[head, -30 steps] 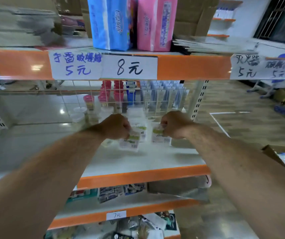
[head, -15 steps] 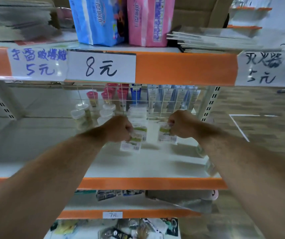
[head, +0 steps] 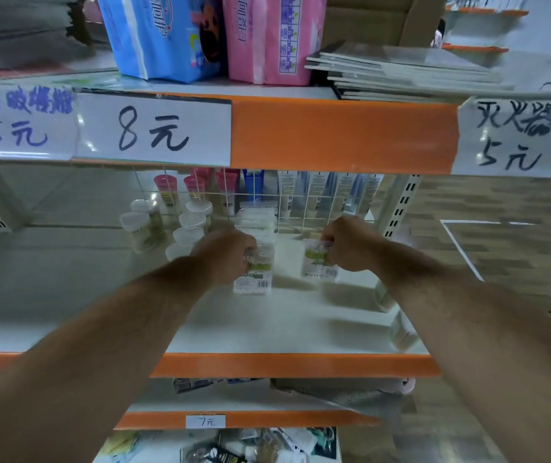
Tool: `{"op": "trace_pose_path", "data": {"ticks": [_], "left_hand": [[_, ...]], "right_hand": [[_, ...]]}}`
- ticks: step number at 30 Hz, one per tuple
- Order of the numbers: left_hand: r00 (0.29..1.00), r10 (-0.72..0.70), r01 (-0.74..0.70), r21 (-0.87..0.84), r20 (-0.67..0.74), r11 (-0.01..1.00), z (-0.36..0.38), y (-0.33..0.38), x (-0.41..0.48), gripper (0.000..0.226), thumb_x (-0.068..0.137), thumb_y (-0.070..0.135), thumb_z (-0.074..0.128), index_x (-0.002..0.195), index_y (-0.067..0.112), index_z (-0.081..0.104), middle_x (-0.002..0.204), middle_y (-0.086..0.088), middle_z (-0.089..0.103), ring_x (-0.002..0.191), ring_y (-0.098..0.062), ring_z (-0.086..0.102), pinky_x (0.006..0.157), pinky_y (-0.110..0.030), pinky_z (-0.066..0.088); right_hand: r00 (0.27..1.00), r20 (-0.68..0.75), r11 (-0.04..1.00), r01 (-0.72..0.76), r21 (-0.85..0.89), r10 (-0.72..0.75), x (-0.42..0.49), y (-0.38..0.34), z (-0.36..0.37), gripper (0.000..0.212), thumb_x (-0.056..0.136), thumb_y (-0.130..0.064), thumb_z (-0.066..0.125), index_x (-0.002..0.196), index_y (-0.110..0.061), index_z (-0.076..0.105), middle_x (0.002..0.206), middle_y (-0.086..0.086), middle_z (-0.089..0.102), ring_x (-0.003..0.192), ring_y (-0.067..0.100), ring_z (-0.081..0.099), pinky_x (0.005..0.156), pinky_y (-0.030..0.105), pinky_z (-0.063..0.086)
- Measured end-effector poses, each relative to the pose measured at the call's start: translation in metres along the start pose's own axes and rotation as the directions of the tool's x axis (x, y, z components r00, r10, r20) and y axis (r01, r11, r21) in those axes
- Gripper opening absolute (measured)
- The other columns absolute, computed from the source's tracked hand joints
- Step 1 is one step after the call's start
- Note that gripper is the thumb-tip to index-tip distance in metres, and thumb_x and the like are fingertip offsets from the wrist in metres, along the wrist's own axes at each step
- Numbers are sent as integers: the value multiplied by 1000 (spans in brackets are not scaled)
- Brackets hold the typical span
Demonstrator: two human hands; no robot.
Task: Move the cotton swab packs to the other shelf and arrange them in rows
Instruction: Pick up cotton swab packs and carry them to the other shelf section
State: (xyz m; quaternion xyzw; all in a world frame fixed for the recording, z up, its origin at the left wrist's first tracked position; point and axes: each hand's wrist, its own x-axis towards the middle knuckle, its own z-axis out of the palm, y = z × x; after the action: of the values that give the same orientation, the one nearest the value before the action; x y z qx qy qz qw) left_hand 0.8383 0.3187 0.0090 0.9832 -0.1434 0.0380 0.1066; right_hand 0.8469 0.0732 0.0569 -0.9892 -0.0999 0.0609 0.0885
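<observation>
High at ten o'clock, a handwritten 5 元 label [head: 13, 125] on the orange edge of the upper shelf, with an 8 元 label [head: 152, 132] just beside it at eleven. Above these, a blue package [head: 164, 35] and a pink package [head: 267, 38], upright and touching. Lower down on the white shelf [head: 67, 295], at nine o'clock from the hands, a cluster of clear round tubs [head: 190, 228] with white lids; behind them, pink-capped tubes [head: 197, 188] against the wire grid [head: 300, 208]. Far down at six o'clock, a small 7 元 label [head: 205, 421] on a lower shelf edge. At centre, the left hand [head: 225, 253], arm stretched in from seven o'clock, fingers [head: 249, 253] curled round the top of the left cotton swab pack [head: 254, 279], held upright with its green label facing out. Contact between its bottom edge and the shelf: unclear. At twelve o'clock from it, a stack of packs [head: 256, 218] close to the grid. At three o'clock, apart across a strip of bare shelf, the right cotton swab pack [head: 317, 265], also upright, pinched at its top by the fingers [head: 329, 243] of the right hand [head: 350, 243], arm in from five o'clock. High at one o'clock, flat booklets [head: 401, 71] in a pile; at two, another 5 元 label [head: 514, 138].
</observation>
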Motion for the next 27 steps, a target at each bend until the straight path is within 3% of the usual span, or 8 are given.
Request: {"op": "trace_pose_path", "data": {"ticks": [6,13,16,21,24,27], "left_hand": [[998,49,-47,46,-36,998,3,4,1,17,85,19,71,100,17,63,96,-2,64,80,-16,53,66,-25,38],[994,85,-77,110,-74,991,2,6,1,21,86,19,69,106,14,63,103,-4,58,86,-20,58,68,-29,47],[995,77,-67,135,-69,989,3,6,3,20,86,21,67,105,16,60,102,-2,60,90,-20,57,68,-28,43],[998,64,-61,120,-26,991,1,4,3,30,82,28,70,107,17,59,106,-2,60,95,-18,53,70,-28,41],[999,44,-42,91,-20,995,-3,-1,2,36,81,38,68,110,19,57,110,-1,59,95,-16,52,71,-27,41],[999,14,-12,47,-39,999,-9,-3,3,45,84,42,63,121,18,57,119,-3,62,99,-20,56,73,-30,45]], "right_hand": [[1000,8,1000,0,16,0,1,4,2,13,83,-5,62,93,-11,68,86,5,64,75,17,59,60,28,50],[1000,24,1000,-13,25,12,2,6,3,13,85,-8,67,97,-12,68,85,3,63,71,14,57,52,22,42],[1000,21,999,-18,30,17,3,6,5,13,84,-7,67,96,-12,69,84,3,64,71,14,58,52,23,44],[999,-1,999,-32,16,32,7,14,-2,5,85,-7,64,89,-8,67,82,6,65,73,19,62,59,28,51],[996,-45,996,-82,19,83,14,23,-20,7,86,-4,60,79,-6,62,73,5,57,65,17,53,51,25,40],[990,-92,994,-108,20,109,22,27,-34,4,85,-5,63,86,-4,67,76,6,60,63,14,51,52,22,39]]}}
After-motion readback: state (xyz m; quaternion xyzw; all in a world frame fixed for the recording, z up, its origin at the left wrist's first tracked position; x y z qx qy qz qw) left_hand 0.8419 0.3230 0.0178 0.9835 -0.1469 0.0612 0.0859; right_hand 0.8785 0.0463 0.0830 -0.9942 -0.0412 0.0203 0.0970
